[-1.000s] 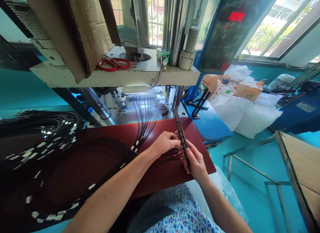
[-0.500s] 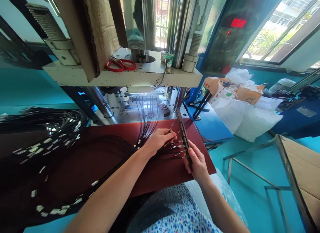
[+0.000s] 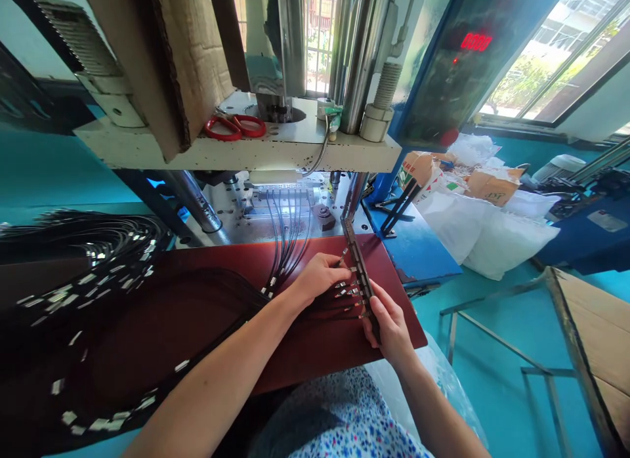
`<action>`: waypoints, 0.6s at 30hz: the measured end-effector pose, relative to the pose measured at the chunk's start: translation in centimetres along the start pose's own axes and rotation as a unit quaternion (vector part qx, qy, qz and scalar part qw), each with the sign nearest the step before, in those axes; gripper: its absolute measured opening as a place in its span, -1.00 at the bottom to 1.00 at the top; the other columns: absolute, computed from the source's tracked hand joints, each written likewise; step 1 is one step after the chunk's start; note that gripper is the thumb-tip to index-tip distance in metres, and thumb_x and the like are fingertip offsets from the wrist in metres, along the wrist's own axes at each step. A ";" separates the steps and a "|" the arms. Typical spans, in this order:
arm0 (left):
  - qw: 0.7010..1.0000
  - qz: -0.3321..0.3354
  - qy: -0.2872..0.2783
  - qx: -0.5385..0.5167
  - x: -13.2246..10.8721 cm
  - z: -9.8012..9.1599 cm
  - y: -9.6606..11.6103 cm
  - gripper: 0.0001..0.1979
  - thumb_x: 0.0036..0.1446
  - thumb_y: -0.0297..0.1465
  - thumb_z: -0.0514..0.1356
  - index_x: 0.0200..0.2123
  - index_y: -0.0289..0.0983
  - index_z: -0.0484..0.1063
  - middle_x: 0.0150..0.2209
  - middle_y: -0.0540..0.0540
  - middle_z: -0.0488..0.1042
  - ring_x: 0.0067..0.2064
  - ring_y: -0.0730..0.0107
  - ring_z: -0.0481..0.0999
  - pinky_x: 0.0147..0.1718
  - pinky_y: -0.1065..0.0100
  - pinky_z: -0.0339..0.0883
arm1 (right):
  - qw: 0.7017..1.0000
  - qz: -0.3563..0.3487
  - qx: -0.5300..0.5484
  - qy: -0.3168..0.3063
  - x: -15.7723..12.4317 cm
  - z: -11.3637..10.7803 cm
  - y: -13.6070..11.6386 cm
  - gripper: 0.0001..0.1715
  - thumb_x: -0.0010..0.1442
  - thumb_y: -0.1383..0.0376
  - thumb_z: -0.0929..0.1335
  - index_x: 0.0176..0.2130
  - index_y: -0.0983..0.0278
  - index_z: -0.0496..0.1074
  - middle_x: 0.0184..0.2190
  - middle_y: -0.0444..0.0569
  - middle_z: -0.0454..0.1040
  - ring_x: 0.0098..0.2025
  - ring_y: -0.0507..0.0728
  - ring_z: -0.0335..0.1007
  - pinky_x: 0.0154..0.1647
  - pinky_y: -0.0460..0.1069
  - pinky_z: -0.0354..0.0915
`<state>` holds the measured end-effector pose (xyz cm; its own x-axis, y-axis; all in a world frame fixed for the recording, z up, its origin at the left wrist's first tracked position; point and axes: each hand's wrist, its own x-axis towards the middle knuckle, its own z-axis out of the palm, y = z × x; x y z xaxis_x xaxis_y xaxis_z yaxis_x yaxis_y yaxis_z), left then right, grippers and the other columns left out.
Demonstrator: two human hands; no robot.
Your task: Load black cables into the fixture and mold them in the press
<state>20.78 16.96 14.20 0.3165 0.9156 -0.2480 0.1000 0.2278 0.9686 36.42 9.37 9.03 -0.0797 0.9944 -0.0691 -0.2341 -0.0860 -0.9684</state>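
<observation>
My right hand (image 3: pixel 390 317) is closed round the near end of a long dark slotted bar (image 3: pixel 363 277), tilted over the red-brown board (image 3: pixel 275 359). My left hand (image 3: pixel 322 274) pinches a thin black cable with a metal connector end (image 3: pixel 344 252), close to the bar's left edge. Below those fingers several more black cables (image 3: pixel 329 307) run toward the bar, their metal tips at or near its slots; I cannot tell which are seated. Another group of cables (image 3: pixel 290 238) reaches from the board into the metal mould (image 3: pixel 278 202) of the press.
A thick bundle of black cables with white tags (image 3: pixel 73 287) lies at left. Red-handled scissors (image 3: pixel 235 127) rest on the press plate (image 3: pixel 275 157). A blue side table (image 3: pixel 418 241), white sacks (image 3: pixel 506 241) and a metal-framed stand (image 3: pixel 551 313) are at right.
My left hand has moved slightly right, bringing the cable's connector end closer to the bar. My right hand keeps its hold on the bar, which has shifted slightly.
</observation>
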 end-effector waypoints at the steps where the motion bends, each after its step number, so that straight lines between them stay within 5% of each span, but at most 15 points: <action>1: 1.000 -0.004 -0.002 0.003 0.0 0.0 0.0 -0.84 -0.22 -0.33 0.17 -0.66 -0.32 0.32 -0.75 0.14 0.15 -0.66 0.63 0.05 -0.63 0.45 -0.09 | 1.000 0.001 -0.001 -0.002 0.0 0.0 -0.1 -0.47 0.20 0.11 0.27 0.11 0.24 0.22 -0.71 -0.26 0.22 -0.79 -0.10 0.00 -0.86 -0.21 -0.03; 10: 1.000 -0.021 0.004 0.004 0.2 0.1 0.1 -0.80 -0.23 -0.34 0.14 -0.74 -0.31 0.25 -0.77 0.12 0.13 -0.67 0.64 0.03 -0.64 0.44 -0.15 | 0.998 -0.004 -0.062 0.012 -0.1 0.5 0.0 -0.41 0.17 0.06 0.27 0.12 0.26 0.21 -0.67 -0.24 0.25 -0.79 -0.10 -0.01 -0.85 -0.19 -0.05; 18: 0.998 0.048 0.001 0.047 -0.4 -0.7 -0.8 -0.79 -0.15 -0.29 0.18 -0.61 -0.33 0.33 -0.69 0.11 0.22 -0.60 0.58 0.14 -0.58 0.45 -0.02 | 0.993 -0.036 -0.109 -0.007 0.0 0.8 0.2 -0.46 0.23 0.11 0.23 0.13 0.28 0.19 -0.73 -0.29 0.15 -0.78 -0.11 -0.03 -0.83 -0.21 -0.05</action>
<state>19.90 16.67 13.57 0.3267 0.9325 -0.1542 0.1575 0.1071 0.9817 35.64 9.35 9.04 -0.0848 0.9964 0.0042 -0.0241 0.0021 -0.9997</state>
